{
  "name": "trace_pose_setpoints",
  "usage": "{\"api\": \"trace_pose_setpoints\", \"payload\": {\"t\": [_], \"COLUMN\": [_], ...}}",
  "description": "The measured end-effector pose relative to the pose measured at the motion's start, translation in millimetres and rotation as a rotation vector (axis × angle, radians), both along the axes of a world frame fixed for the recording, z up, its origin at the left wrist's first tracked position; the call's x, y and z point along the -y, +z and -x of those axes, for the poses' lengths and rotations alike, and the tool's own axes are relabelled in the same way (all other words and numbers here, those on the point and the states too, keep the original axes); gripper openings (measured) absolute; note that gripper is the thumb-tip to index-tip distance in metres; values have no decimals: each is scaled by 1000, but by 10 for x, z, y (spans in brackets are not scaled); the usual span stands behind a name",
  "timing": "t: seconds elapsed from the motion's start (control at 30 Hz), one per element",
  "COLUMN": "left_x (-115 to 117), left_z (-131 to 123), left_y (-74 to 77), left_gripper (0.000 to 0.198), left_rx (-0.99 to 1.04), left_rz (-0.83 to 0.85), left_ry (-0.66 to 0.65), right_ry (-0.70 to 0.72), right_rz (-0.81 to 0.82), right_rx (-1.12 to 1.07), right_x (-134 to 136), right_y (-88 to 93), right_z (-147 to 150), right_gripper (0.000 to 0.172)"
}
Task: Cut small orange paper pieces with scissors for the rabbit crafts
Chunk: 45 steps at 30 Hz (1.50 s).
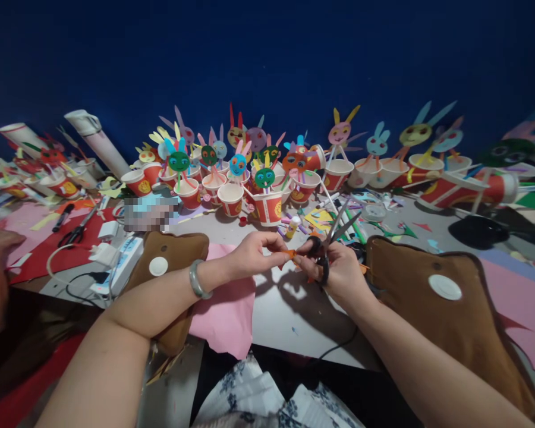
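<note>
Nearest me, pink paper (225, 303) is overhanging the table (276, 321) edge. Over the table, my left hand (256, 255) is pinching an orange scrap (291, 254); my right hand (341, 270) is gripping scissors (330, 235) and seemingly touching the scrap too. Beyond, cups (268, 209) are standing before a blue wall (267, 53).

My feed shows what I take for a craft workshop. Red cups (267, 209) with long-eared paper faces (179, 161) crowd the bench (274, 324), and I spot scissors (337, 222), a marker (63, 217) and pink paper (232, 303).

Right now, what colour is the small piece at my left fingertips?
Orange; the small piece shows best in the head view.
</note>
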<state>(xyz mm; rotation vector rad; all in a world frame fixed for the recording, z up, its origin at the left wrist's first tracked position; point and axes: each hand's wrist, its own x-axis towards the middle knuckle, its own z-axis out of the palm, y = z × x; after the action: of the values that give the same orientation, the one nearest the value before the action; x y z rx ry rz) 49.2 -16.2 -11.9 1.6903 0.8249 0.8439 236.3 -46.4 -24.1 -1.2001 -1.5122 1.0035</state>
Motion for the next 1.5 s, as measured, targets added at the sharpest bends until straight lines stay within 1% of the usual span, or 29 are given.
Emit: {"api": "trace_pose_setpoints", "payload": {"t": [0.1,0.17,0.3,0.4,0.6,0.8,1.0,1.2,1.5], "left_x": [-6,-21,-42,-29,22,72,128,131,146], "left_z": [14,25,25,9,-12,-35,-69,-73,-65], "left_y": [33,47,72,85,74,14,15,12,20], "left_gripper": [18,18,16,16,16,17,19,17,13], "left_rx": [96,186,298,361,444,470,469,468,458], "left_rz": [-28,-8,75,114,149,181,240,248,241], "left_ry": [79,139,273,321,327,271,267,249,244], "right_ry": [-46,-37,110,206,280,320,311,318,310], "right_rz": [-11,-3,58,90,134,182,188,192,183], "right_rx": [33,57,152,187,195,166,113,81,97], "right_x": [2,6,22,35,39,51,63,46,29], "right_y": [11,35,97,117,100,122,124,117,48], "right_z": [-6,-3,23,51,73,84,101,112,73], "right_gripper": [23,24,32,34,37,43,46,46,46]}}
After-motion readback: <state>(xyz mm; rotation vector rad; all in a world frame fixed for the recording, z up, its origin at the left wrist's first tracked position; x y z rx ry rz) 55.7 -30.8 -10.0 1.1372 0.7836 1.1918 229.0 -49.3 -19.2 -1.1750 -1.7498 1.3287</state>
